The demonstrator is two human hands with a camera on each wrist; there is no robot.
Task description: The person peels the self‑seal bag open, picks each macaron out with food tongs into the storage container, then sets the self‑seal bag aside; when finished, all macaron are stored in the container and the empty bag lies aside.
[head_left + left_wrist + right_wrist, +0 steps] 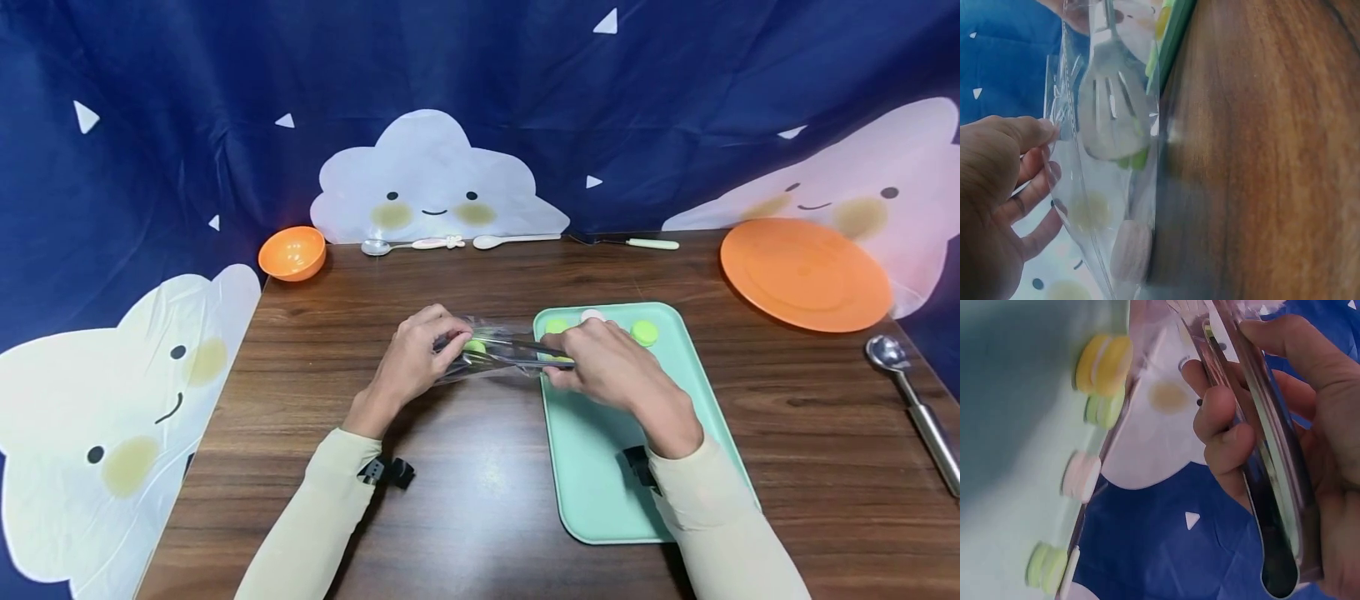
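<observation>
My left hand [412,354] pinches the edge of a clear plastic bag [1072,169] between thumb and fingers. Metal tongs [1275,494] lie in the grip of my right hand [611,362], which is over the top of the mint tray [607,492]. Their slotted head [1107,119] reaches inside the bag, with a green macaron [1137,160] showing behind it. Lower in the bag sits a pale pinkish macaron [1131,251]. On the tray are a yellow macaron [1104,364], a pink one [1081,477] and green ones [643,333].
An orange bowl [292,253] stands at the back left, an orange plate [806,275] at the back right. Along the back edge lie a metal spoon [377,247], a white spoon [517,240] and a green-handled utensil [652,244]. A metal scoop [911,392] lies far right.
</observation>
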